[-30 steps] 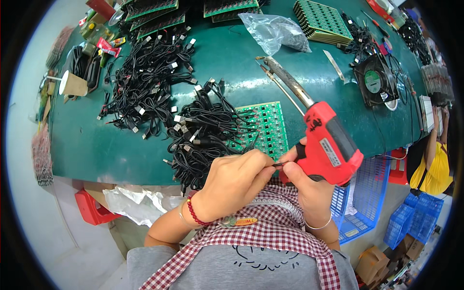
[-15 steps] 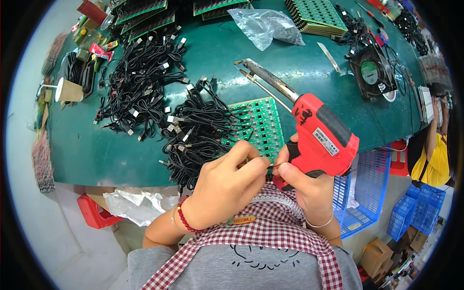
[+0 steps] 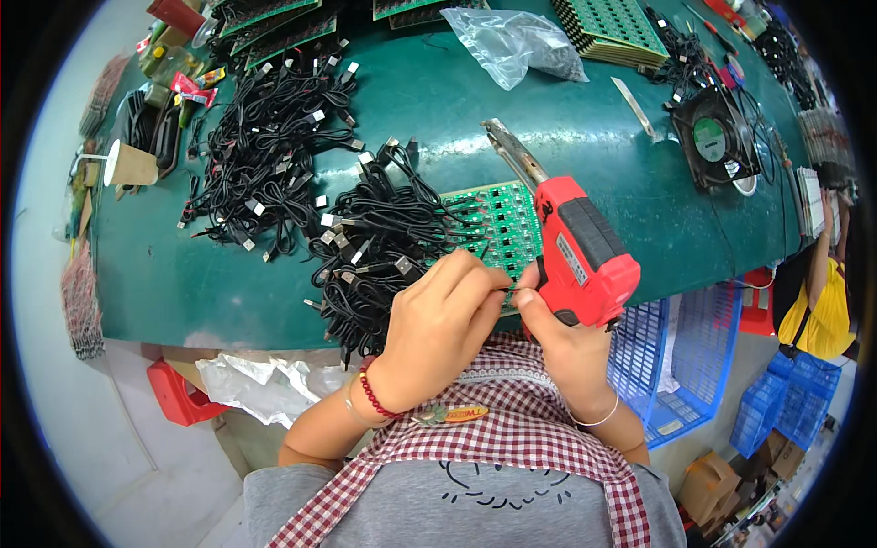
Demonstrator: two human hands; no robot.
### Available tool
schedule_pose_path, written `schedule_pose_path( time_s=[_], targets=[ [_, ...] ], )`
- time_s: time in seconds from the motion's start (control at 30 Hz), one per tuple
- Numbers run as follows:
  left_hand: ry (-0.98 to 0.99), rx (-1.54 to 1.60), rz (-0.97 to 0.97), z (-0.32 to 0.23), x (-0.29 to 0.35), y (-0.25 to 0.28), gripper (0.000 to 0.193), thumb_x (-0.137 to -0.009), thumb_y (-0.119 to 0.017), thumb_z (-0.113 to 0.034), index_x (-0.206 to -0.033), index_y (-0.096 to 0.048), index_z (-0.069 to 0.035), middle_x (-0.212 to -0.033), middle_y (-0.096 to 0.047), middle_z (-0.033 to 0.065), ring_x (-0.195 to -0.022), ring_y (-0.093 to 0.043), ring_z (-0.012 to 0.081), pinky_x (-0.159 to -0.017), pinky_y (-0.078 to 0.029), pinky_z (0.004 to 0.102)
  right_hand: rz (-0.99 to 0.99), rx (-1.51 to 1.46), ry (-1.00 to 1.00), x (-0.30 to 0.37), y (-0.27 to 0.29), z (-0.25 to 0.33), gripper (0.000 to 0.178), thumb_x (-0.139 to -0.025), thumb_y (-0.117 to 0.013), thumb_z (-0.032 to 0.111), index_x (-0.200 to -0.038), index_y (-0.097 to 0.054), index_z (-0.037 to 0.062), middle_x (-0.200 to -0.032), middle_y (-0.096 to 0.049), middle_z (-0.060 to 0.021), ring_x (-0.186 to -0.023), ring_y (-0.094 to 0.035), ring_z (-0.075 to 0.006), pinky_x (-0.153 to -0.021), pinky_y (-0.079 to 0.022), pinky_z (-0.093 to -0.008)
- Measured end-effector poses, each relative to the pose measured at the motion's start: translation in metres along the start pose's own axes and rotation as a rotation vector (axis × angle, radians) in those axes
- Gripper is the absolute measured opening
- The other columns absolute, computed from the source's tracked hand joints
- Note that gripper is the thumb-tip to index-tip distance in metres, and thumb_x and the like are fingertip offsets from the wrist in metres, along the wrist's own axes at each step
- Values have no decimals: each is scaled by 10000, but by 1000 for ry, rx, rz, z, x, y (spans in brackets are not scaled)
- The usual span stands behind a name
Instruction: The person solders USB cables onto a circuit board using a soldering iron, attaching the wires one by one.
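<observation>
My right hand [image 3: 571, 352] is wrapped round the grip of a red soldering gun [image 3: 577, 242], whose metal tip points up and away over the table. Its thumb and forefinger also meet at the end of a thin black wire [image 3: 512, 289]. Closed in a pinch, my left hand [image 3: 438, 315] holds that same wire a little to the left. Just beyond the hands lies a green circuit board [image 3: 501, 219], partly hidden by the soldering gun and my fingers. Black USB cables [image 3: 384, 215] run from its left side in a bundle.
A larger heap of black USB cables [image 3: 265, 151] lies at left. Stacked boards [image 3: 617, 32], a clear plastic bag [image 3: 516, 46], a flat metal blade [image 3: 632, 105] and a black fan [image 3: 713, 137] sit farther back. Blue crates [image 3: 685, 365] stand at right, below the table.
The soldering gun has turned more upright and its tip has swung right. Both hands have shifted slightly away from my body, still pinching the wire.
</observation>
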State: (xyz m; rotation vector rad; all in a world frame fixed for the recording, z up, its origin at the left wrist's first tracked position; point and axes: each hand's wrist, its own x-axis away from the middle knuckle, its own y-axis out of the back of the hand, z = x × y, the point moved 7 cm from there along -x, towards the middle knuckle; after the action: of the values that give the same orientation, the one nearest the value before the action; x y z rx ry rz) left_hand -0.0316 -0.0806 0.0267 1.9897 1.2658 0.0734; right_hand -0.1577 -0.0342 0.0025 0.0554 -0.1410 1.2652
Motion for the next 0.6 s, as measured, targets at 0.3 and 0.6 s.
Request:
schedule_pose_path(
  time_s=[0.3, 0.6],
  targets=[
    [111, 271, -73, 12, 0, -12, 108, -746, -630, 79, -798, -566, 10, -738, -553, 75, -601, -561, 132, -509, -441, 263, -84, -34, -61, 2, 5, -13, 131, -838, -631, -25, -958, -587, 4, -844, -609, -4, -730, -553, -60, -631, -442, -222],
    [-56, -384, 95, 16, -14, -22, 111, -698, -659, -56, -753, -562, -53, -946, -537, 43, -841, -527, 223, -679, -414, 343, -211, 97, -22, 8, 40, -3, 202, -876, -615, 42, -1062, -558, -16, -853, -613, -54, -753, -584, -110, -658, -473, -248]
  ],
)
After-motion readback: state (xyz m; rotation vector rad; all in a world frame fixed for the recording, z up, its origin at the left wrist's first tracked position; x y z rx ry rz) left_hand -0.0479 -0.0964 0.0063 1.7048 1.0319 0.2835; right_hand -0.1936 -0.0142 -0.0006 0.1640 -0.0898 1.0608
